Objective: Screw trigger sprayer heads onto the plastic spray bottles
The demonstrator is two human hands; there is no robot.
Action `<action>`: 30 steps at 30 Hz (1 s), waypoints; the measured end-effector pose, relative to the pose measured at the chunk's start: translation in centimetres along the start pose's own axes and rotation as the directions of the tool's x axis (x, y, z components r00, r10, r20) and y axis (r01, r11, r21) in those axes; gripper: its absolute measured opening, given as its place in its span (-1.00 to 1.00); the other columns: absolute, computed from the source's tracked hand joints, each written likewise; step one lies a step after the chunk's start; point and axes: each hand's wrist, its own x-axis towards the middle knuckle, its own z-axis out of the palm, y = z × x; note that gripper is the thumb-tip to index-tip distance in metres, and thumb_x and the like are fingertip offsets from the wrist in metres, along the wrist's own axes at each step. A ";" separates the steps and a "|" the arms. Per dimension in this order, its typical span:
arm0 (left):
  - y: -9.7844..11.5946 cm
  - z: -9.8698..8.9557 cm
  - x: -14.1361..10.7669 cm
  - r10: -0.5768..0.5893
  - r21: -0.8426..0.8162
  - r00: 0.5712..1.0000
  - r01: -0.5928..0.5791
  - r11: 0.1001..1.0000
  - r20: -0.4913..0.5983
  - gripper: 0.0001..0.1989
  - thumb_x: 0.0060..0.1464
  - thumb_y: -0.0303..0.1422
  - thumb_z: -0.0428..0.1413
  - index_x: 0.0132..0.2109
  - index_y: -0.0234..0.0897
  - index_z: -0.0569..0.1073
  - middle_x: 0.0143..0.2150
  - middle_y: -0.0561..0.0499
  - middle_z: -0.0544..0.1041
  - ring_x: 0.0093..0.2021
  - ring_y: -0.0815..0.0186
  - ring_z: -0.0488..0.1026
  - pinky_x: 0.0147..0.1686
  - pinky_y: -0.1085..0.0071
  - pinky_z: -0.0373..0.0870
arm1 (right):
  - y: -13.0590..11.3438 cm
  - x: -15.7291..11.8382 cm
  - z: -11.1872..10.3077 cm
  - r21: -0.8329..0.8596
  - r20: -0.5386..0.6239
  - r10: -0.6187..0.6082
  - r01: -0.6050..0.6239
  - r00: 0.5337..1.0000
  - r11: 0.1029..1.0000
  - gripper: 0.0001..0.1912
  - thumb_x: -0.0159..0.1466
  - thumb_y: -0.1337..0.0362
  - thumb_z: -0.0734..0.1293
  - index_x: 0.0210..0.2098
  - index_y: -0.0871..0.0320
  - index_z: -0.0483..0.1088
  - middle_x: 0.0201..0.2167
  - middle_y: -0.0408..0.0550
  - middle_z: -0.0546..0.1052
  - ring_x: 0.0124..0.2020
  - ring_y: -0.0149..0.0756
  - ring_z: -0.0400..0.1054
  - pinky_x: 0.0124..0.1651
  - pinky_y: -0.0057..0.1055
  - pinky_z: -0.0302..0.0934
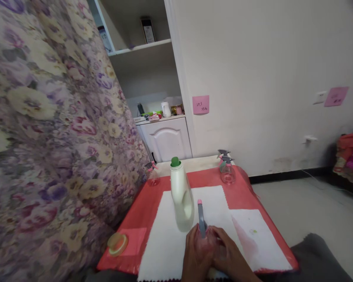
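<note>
Both my hands are wrapped round a see-through pink spray bottle (202,219), low in the view over the white cloth (161,239). My left hand (191,252) grips its left side and my right hand (230,253) its right side. The bottle's grey sprayer head with a pink tip points away from me. Just beyond stands a tall pale green jug (179,192) with a handle and a green piece (175,161) at its mouth. The lower part of the spray bottle is mostly hidden by my fingers.
On the red-covered table (129,227), another spray bottle (153,175) stands back left; more spray bottles (228,175) stand back right. A round yellowish lid (117,244) lies left. A stained white sheet (257,235) lies right. A floral curtain (55,137) hangs close on the left.
</note>
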 end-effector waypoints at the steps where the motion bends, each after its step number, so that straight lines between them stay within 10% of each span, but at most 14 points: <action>1: -0.2 -0.3 -0.3 0.000 -0.005 1.000 0.000 1.000 -0.006 -0.23 -0.11 -0.19 0.24 0.25 -0.29 0.25 0.25 -0.24 0.34 0.27 -0.03 0.26 0.28 0.15 0.15 | -0.1 -0.1 0.0 0.037 0.031 -0.019 0.017 0.999 0.999 -0.35 0.01 0.22 0.47 0.09 0.04 0.30 0.06 0.04 0.47 0.10 0.00 0.37 0.14 -0.14 0.25; 7: 0.0 -2.0 -1.7 -0.038 -0.084 0.999 0.038 0.996 0.010 -0.21 -0.21 -0.28 0.27 0.23 -0.24 0.28 0.24 -0.19 0.37 0.26 -0.03 0.28 0.27 0.14 0.20 | -0.9 -0.6 0.4 0.127 0.132 -0.025 0.008 0.991 0.992 -0.34 -0.02 0.26 0.47 0.08 0.06 0.30 0.06 0.03 0.47 0.09 -0.02 0.37 0.17 -0.15 0.21; 16: 3.7 -4.5 -1.1 -0.076 -0.266 0.932 0.179 0.947 0.354 -0.20 -0.15 -0.16 0.32 0.25 -0.16 0.28 0.27 -0.16 0.37 0.28 -0.05 0.28 0.26 0.08 0.22 | -0.9 -0.5 0.2 0.411 0.345 -0.017 -0.135 0.938 0.901 -0.06 -0.12 0.22 0.52 0.24 0.05 0.18 0.22 0.05 0.38 0.24 0.04 0.25 0.25 -0.10 0.12; 30: 0.0 -3.0 -1.2 -0.080 -0.216 0.993 0.098 0.971 0.088 -0.48 0.10 -0.13 0.14 0.20 -0.09 0.35 0.30 -0.11 0.34 0.29 0.02 0.26 0.23 0.15 0.30 | 1.9 -0.6 2.8 -0.085 -0.180 0.090 -0.107 0.979 0.991 -0.12 -0.18 0.35 0.50 0.09 0.06 0.10 0.09 0.07 0.36 0.15 0.06 0.28 0.21 -0.08 0.20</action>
